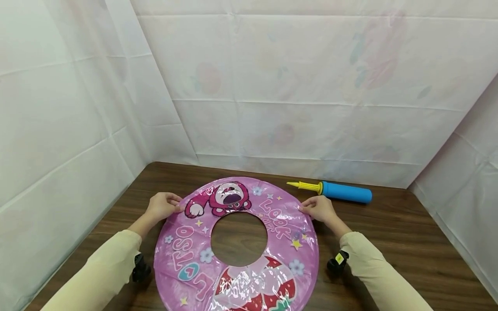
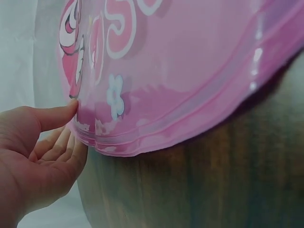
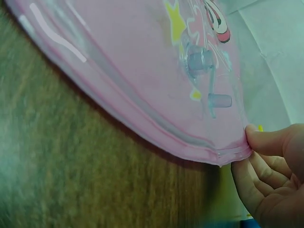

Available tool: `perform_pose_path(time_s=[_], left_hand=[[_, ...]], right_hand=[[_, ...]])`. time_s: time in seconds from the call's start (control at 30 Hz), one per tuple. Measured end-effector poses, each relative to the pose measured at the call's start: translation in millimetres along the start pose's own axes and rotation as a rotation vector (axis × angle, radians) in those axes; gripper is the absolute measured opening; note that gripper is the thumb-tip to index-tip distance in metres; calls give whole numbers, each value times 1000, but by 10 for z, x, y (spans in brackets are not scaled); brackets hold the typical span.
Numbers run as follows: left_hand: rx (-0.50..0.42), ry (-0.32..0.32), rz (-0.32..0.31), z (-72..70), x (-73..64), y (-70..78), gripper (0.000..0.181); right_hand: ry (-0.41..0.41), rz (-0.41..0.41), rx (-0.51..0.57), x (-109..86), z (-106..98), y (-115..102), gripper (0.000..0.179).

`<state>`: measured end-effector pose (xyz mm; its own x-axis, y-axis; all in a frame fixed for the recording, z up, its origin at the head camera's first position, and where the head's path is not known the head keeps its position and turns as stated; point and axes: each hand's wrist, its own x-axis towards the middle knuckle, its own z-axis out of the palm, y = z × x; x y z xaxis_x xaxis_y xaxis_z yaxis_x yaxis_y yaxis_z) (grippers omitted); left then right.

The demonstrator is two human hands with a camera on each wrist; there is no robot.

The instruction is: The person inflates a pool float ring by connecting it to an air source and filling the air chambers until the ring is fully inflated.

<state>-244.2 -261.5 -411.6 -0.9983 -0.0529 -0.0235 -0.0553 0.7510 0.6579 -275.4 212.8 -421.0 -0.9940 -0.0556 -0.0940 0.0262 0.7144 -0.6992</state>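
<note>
A pink inflatable swim ring with a bear, strawberries and lettering lies flat-looking in front of me, its round hole showing the table. My left hand pinches its outer edge at the upper left, thumb on top and fingers beneath in the left wrist view. On the opposite side my right hand pinches the edge at the upper right. A clear valve with its stopper hanging open stands out on the ring's surface, near the right hand.
A hand pump with a blue barrel and yellow nozzle lies behind the right hand, near the back edge of the brown wooden table. White printed cloth hangs behind and at both sides.
</note>
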Motion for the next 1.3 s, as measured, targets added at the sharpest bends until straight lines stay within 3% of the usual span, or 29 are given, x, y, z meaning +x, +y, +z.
perform_pose_path(time_s=[0.3, 0.53, 0.8, 1.1, 1.3], left_hand=[[4, 53, -2, 21, -42, -5, 28], [34, 69, 66, 63, -109, -2, 24], [196, 85, 207, 69, -390, 108, 35], [258, 39, 373, 166, -932, 265, 49], [308, -9, 457, 316, -1285, 370, 54]], right_hand=[[-24, 44, 12, 11, -15, 9, 24], [2, 17, -22, -46, -18, 20, 24], [44, -170, -113, -179, -72, 54, 25], [17, -483, -107, -431, -62, 98, 32], [-12, -639, -197, -537, -61, 100, 49]])
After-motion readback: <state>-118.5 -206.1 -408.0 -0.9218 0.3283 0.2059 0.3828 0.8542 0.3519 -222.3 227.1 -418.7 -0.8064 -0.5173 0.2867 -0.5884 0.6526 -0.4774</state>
